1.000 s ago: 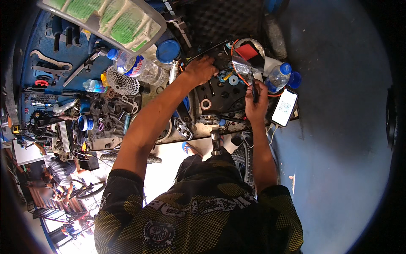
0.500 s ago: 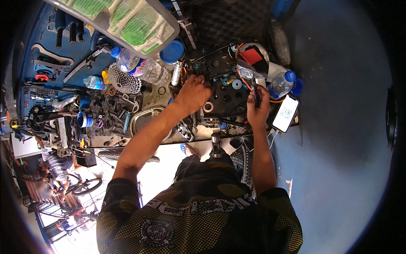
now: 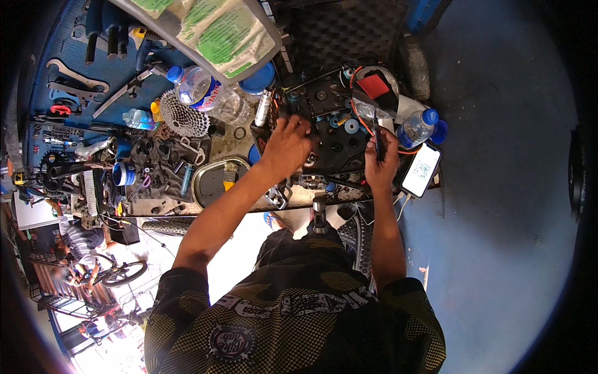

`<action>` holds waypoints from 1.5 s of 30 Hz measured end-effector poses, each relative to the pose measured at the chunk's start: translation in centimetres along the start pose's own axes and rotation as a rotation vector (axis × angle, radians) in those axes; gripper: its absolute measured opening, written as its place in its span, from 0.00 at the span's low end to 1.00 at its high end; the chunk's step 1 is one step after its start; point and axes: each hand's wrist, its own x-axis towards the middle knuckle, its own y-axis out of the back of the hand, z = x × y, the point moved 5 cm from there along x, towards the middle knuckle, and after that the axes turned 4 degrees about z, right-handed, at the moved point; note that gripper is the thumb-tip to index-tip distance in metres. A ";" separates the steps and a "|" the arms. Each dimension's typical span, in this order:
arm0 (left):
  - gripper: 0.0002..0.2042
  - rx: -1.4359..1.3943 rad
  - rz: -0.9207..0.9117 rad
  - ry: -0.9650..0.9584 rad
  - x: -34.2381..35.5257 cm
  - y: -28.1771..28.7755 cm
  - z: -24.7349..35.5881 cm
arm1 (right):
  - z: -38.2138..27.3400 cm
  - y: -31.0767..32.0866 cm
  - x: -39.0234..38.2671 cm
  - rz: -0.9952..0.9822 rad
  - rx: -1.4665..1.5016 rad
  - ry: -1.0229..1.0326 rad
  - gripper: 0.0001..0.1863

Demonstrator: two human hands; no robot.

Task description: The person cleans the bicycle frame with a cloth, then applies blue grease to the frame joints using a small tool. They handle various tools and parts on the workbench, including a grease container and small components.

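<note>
My left hand (image 3: 286, 147) reaches over a black parts case (image 3: 336, 163). Its fingers are bent and close together, and whatever their tips hold or touch is lost against the dark case. Just by its fingers stands a silver cylinder (image 3: 263, 107). My right hand (image 3: 382, 158), at the right side of the case, is closed round a slim black-handled tool (image 3: 379, 144) held upright. Beyond that hand lies a clear plastic bag (image 3: 366, 111). Small blue-rimmed discs (image 3: 351, 126) and an orange cable (image 3: 356, 112) are on the case.
A water bottle (image 3: 416, 128) and a lit phone (image 3: 421, 170) flank my right hand. To the left are a metal tray (image 3: 198, 184) with a brush (image 3: 230, 177), a bicycle cassette (image 3: 180, 115) and a large bottle (image 3: 205, 93). A big container (image 3: 233, 37) overhangs the bench.
My left hand has shifted slightly nearer to me and now mostly covers a pale ring on the case. The brush in the tray has come out from behind my forearm. My right hand barely moved.
</note>
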 end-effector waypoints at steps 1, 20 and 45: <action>0.10 0.049 -0.018 0.012 1.0 0.0 -0.7 | 0.2 0.0 -0.1 0.005 -0.003 0.000 0.21; 0.25 0.102 -0.472 0.455 8.8 -4.6 -5.2 | 0.4 -0.1 -0.1 -0.014 -0.001 -0.014 0.24; 0.29 0.007 -0.689 0.515 10.1 -3.9 -5.2 | -0.3 -0.4 0.0 -0.022 0.008 0.017 0.22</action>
